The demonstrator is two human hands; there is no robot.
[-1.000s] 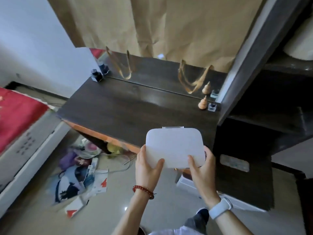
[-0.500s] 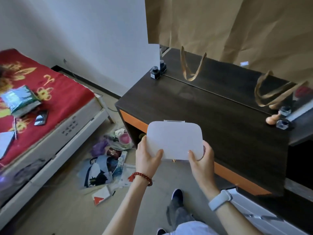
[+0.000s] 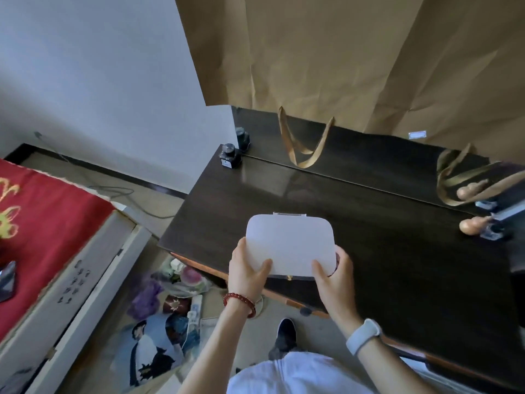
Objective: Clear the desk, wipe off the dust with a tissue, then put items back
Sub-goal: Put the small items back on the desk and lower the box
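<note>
— Two hands, one item: your left hand (image 3: 247, 271) and right hand (image 3: 335, 277) each grip a near corner of the white box (image 3: 289, 245), thumbs on the lid, other fingers curled beneath and hidden.

— Where does the box sit relative to the tabletop (image 3: 369, 251)?

— Held above the near-left part of the tabletop, not resting on it as far as you can tell. Long axis: left to right, across your body. Latch edge points away from you, toward the mirror (image 3: 369, 155).

— Which hand is nearer?

— Neither; both hold it evenly.

— Other entries?

— Ink bottle (image 3: 229, 156) at the far-left corner; small gourd (image 3: 473, 224) at the far-right. Both well apart from the box. Open surface lies straight ahead of your fingers, so setting down would likely mean going forward and down.
</note>
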